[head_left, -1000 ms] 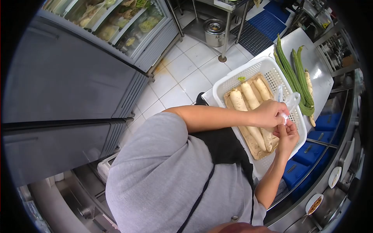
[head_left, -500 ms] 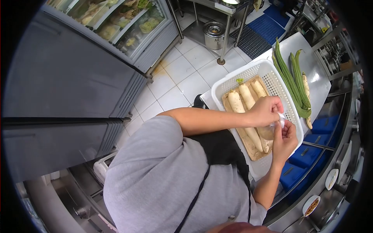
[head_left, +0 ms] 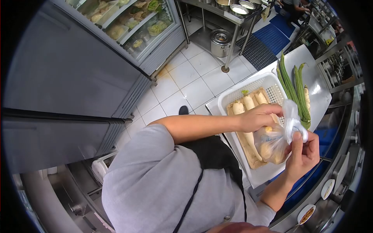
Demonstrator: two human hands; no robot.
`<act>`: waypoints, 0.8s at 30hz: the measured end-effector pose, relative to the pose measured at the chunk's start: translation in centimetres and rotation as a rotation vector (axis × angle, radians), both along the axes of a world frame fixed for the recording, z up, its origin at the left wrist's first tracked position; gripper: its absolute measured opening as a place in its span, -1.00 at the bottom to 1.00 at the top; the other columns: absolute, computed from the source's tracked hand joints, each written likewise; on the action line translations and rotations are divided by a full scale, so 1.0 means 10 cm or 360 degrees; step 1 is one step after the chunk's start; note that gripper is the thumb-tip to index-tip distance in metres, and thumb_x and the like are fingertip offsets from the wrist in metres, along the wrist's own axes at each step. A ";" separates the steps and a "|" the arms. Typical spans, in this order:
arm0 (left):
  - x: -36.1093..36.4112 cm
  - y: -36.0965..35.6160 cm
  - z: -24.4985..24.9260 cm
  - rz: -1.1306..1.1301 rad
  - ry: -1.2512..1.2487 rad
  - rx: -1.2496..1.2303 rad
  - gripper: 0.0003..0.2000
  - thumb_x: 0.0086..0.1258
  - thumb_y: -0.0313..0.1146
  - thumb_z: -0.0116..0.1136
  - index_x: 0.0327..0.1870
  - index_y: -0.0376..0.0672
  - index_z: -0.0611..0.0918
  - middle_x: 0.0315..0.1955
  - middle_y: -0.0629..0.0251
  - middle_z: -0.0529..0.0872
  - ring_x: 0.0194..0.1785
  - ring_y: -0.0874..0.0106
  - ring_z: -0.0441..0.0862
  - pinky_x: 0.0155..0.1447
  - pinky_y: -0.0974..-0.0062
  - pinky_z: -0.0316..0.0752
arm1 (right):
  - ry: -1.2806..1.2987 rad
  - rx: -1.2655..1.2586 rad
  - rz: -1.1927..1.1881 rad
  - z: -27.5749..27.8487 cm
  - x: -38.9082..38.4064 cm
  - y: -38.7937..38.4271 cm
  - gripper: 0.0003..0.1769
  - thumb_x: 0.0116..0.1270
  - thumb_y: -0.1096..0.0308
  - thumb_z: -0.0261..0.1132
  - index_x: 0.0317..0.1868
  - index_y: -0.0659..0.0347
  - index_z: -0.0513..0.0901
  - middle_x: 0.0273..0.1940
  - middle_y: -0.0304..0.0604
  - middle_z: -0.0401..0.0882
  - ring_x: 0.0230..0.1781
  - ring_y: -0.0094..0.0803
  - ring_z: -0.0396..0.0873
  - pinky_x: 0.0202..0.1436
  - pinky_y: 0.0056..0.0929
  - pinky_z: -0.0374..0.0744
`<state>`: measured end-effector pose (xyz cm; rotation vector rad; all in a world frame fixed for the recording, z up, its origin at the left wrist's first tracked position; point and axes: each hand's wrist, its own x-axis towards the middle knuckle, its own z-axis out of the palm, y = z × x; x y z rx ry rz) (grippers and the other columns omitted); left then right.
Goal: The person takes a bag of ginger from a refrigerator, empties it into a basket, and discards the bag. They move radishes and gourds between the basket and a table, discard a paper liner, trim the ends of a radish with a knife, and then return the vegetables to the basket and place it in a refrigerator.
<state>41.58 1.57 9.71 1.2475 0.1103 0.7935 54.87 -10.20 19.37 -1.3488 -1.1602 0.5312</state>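
A clear plastic bag [head_left: 272,145] with several yellowish lumps in it hangs between my hands, its neck twisted into a white knot. My left hand [head_left: 258,118] has its fingers curled against the upper side of the bag. Thumb and fingers of my right hand [head_left: 303,155] pinch the knotted neck. Below the bag, several white radishes [head_left: 248,136] lie on brown cardboard [head_left: 259,162] inside a white perforated basket [head_left: 229,91]. The bag hides part of the radishes and the basket's near right side.
Long green ridged gourds [head_left: 299,89] and a pale radish [head_left: 307,97] lie on the steel table [head_left: 316,77] beyond the basket. Blue bins [head_left: 324,134] stand at the right. Grey refrigerators [head_left: 77,77] line the left. A lidded pot [head_left: 220,42] sits on a low shelf. Another person [head_left: 293,9] stands far off.
The bag has come up closer to me and shows more fully. My right hand has moved right and down, farther from the left. The whole view has shifted slightly.
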 end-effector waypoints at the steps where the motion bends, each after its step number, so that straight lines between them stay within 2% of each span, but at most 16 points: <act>1: -0.14 -0.03 0.13 -0.0062 -0.0100 -0.0059 -0.60 0.44 -0.33 0.04 0.23 -0.32 0.58 0.08 0.22 0.69 0.25 0.45 0.53 0.36 0.43 0.38 | -0.0031 0.0012 0.0028 0.04 -0.09 0.05 -0.88 0.40 0.52 0.40 -0.20 0.34 0.59 -0.47 -0.30 0.58 -0.61 -0.72 0.43 -0.54 -0.73 0.33; 2: -0.25 0.04 0.15 -0.0273 -0.0161 -0.0156 -0.49 0.36 -0.21 0.27 0.25 -0.33 0.54 0.15 0.24 0.67 0.25 0.47 0.56 0.34 0.45 0.41 | -0.0067 0.0033 0.0064 0.08 -0.18 0.11 -0.88 0.40 0.52 0.40 -0.19 0.34 0.59 -0.47 -0.31 0.57 -0.60 -0.73 0.43 -0.54 -0.74 0.33; 5: -0.78 0.18 0.55 0.0088 0.0222 0.0626 -0.35 0.15 -0.07 0.50 0.20 -0.29 0.58 0.11 0.22 0.68 0.17 0.39 0.63 0.23 0.41 0.49 | -0.0098 -0.0004 0.0223 0.22 -0.52 0.36 -0.88 0.39 0.53 0.40 -0.20 0.34 0.59 -0.46 -0.32 0.58 -0.58 -0.73 0.44 -0.53 -0.74 0.34; 6: -0.93 0.23 0.61 0.0334 0.0514 0.0893 -0.32 -0.01 -0.04 0.61 0.12 -0.21 0.63 -0.02 0.19 0.72 0.02 0.27 0.69 0.09 0.33 0.55 | -0.0090 -0.0033 0.0283 0.25 -0.65 0.45 -0.88 0.39 0.53 0.41 -0.20 0.34 0.59 -0.45 -0.32 0.58 -0.58 -0.74 0.44 -0.53 -0.74 0.34; 9: -1.45 0.34 0.55 0.0569 0.0743 0.0857 -0.43 -0.02 -0.04 0.60 -0.02 -0.15 0.67 -0.15 0.18 0.73 -0.12 0.18 0.70 0.00 0.27 0.57 | 0.0016 -0.0254 0.0686 0.33 -1.22 0.78 -0.88 0.37 0.54 0.41 -0.22 0.33 0.60 -0.43 -0.33 0.59 -0.57 -0.75 0.45 -0.52 -0.74 0.36; 10: -1.66 0.40 0.47 0.0616 0.0849 0.0819 -0.41 0.02 -0.01 0.55 0.08 -0.10 0.69 -0.07 0.10 0.79 0.00 0.13 0.75 0.05 0.22 0.59 | -0.0084 -0.0251 0.0769 0.28 -1.40 0.94 -0.89 0.35 0.55 0.42 -0.25 0.33 0.61 -0.44 -0.35 0.59 -0.59 -0.76 0.46 -0.55 -0.74 0.36; 11: -1.86 0.50 0.32 0.0708 0.0798 0.0803 -0.43 0.05 -0.04 0.53 0.09 -0.08 0.69 -0.07 0.11 0.79 0.00 0.12 0.75 0.06 0.23 0.59 | 0.0040 -0.0368 0.0842 0.33 -1.68 1.03 -0.90 0.34 0.56 0.41 -0.25 0.33 0.62 -0.46 -0.35 0.59 -0.62 -0.76 0.45 -0.59 -0.73 0.35; 13: -2.27 0.69 0.03 0.0886 0.0697 0.0758 -0.46 0.11 -0.08 0.49 0.13 -0.06 0.69 -0.07 0.11 0.78 0.00 0.11 0.74 0.07 0.24 0.59 | 0.0099 -0.0360 0.0998 0.24 -2.21 1.28 -0.91 0.35 0.56 0.40 -0.24 0.32 0.63 -0.48 -0.35 0.59 -0.64 -0.77 0.44 -0.62 -0.72 0.34; 15: -2.86 0.80 -0.05 0.1023 0.0866 0.0647 -0.47 0.17 -0.11 0.47 0.17 -0.09 0.67 -0.06 0.13 0.79 0.01 0.16 0.75 0.11 0.27 0.60 | 0.0164 -0.0461 0.1122 0.14 -2.78 1.58 -0.89 0.33 0.55 0.42 -0.30 0.32 0.63 -0.50 -0.36 0.58 -0.63 -0.73 0.44 -0.60 -0.69 0.35; 16: -3.18 0.87 -0.08 0.1088 0.0954 0.0598 -0.47 0.20 -0.12 0.45 0.19 -0.11 0.66 -0.06 0.14 0.79 0.02 0.18 0.75 0.13 0.28 0.60 | 0.0039 -0.0475 0.1230 0.04 -3.00 1.82 -0.88 0.32 0.51 0.43 -0.31 0.33 0.63 -0.51 -0.34 0.58 -0.62 -0.71 0.45 -0.59 -0.66 0.37; 18: -3.69 1.02 -0.51 0.1114 0.0782 0.0275 -0.54 0.25 -0.18 0.45 0.14 -0.15 0.65 -0.07 0.24 0.77 0.00 0.27 0.74 0.11 0.35 0.59 | -0.0211 -0.0514 0.1430 -0.18 -3.44 2.30 -0.83 0.31 0.44 0.46 -0.33 0.35 0.65 -0.53 -0.32 0.59 -0.59 -0.68 0.48 -0.56 -0.59 0.40; 19: -3.92 1.08 -0.75 0.1123 0.0688 0.0120 -0.57 0.28 -0.20 0.45 0.11 -0.17 0.65 -0.07 0.30 0.76 0.00 0.32 0.73 0.10 0.39 0.59 | -0.0381 -0.0455 0.1501 -0.25 -3.67 2.50 -0.82 0.33 0.41 0.45 -0.32 0.35 0.66 -0.53 -0.32 0.59 -0.58 -0.67 0.50 -0.55 -0.58 0.43; 21: -4.33 1.12 -1.16 0.1144 0.0536 -0.0496 -0.55 0.30 -0.18 0.42 0.16 -0.18 0.64 -0.05 0.26 0.75 -0.03 0.37 0.73 0.05 0.34 0.65 | -0.0722 -0.0331 0.1610 -0.29 -4.11 2.84 -0.78 0.37 0.34 0.43 -0.29 0.36 0.68 -0.53 -0.33 0.61 -0.56 -0.67 0.53 -0.52 -0.57 0.49; 22: -4.50 1.06 -1.26 0.1133 0.0455 -0.0817 -0.54 0.32 -0.17 0.41 0.18 -0.18 0.63 -0.04 0.25 0.75 -0.05 0.40 0.73 0.02 0.31 0.67 | -0.0935 -0.0119 0.1536 -0.25 -4.33 2.96 -0.70 0.43 0.23 0.36 -0.27 0.36 0.69 -0.55 -0.27 0.61 -0.54 -0.56 0.56 -0.42 -0.46 0.53; 24: -4.87 0.98 -1.24 0.1090 0.0374 -0.1057 -0.53 0.35 -0.15 0.36 0.21 -0.17 0.60 -0.04 0.22 0.73 -0.08 0.39 0.73 -0.13 0.29 0.69 | -0.0978 0.0089 0.1540 -0.06 -4.77 3.19 -0.67 0.47 0.20 0.30 -0.24 0.36 0.68 -0.48 -0.18 0.64 -0.48 -0.42 0.61 -0.35 -0.39 0.56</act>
